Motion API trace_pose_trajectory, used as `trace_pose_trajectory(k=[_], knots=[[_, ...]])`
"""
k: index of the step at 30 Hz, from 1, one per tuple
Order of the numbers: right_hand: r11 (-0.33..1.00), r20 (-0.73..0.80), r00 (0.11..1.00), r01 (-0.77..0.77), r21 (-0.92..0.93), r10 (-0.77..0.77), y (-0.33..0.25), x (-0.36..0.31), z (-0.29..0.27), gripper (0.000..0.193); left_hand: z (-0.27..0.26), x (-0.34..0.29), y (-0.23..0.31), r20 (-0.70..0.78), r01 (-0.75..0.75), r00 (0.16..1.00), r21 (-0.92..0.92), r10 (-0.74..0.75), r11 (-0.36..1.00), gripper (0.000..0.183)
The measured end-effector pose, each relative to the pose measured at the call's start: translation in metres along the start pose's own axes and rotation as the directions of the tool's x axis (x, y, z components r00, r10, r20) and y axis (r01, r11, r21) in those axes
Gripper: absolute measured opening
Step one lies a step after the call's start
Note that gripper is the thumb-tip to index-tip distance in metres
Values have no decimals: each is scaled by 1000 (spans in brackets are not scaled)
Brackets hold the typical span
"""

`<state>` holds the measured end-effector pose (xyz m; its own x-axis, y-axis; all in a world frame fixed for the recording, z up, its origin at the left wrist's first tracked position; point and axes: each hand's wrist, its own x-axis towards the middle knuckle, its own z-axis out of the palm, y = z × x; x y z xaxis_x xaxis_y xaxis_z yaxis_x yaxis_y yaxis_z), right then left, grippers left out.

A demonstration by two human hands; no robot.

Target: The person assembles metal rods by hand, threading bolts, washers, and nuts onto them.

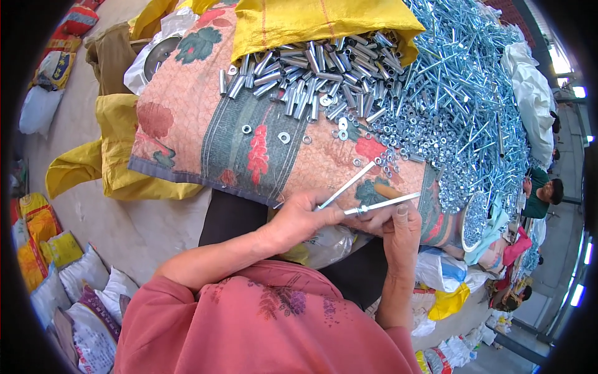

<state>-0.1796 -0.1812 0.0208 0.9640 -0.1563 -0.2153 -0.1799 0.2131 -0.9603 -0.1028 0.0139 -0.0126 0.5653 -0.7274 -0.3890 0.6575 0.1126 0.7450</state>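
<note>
My left hand (302,218) is closed around one end of a long thin metal bolt (350,182), which slants up and away to the right. A second long bolt (398,199) lies across my right hand (403,229), its near end meeting my left fingertips. Around that near end sits a small nut or collar (364,210). My right fingers are curled under and behind this second bolt, partly hidden by it. A tan, finger-shaped piece (387,191) shows just above it; I cannot tell whether it is a covered finger. Both hands are over the near edge of the patterned cloth (180,134).
Metal sleeves (305,78) spill from a yellow woven sack (324,22). Beside them lie loose nuts and washers (398,137) and a big heap of long bolts (473,81). A white-rimmed container of small parts (474,224) stands right. Filled sacks (87,274) line the left floor. Another person (543,193) is far right.
</note>
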Motion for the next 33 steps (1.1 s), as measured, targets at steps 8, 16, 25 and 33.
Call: trace_pose_trajectory(k=[8, 16, 25, 33], knots=[[993, -269, 959, -109, -39, 95, 7, 0, 37, 23, 13, 3, -17, 107, -488, 734, 770, 671, 411, 17], [970, -119, 992, 15, -243, -45, 10, -10, 11, 33, 11, 1, -4, 91, -486, 828, 610, 553, 626, 18], [997, -187, 982, -1, -78, -13, 8, -17, 14, 17, 10, -1, 4, 70, -290, 952, 522, 298, 802, 18], [991, -259, 966, -8, -135, -27, 12, -15, 28, 16, 17, 1, -4, 112, -362, 928, 502, 356, 786, 24]])
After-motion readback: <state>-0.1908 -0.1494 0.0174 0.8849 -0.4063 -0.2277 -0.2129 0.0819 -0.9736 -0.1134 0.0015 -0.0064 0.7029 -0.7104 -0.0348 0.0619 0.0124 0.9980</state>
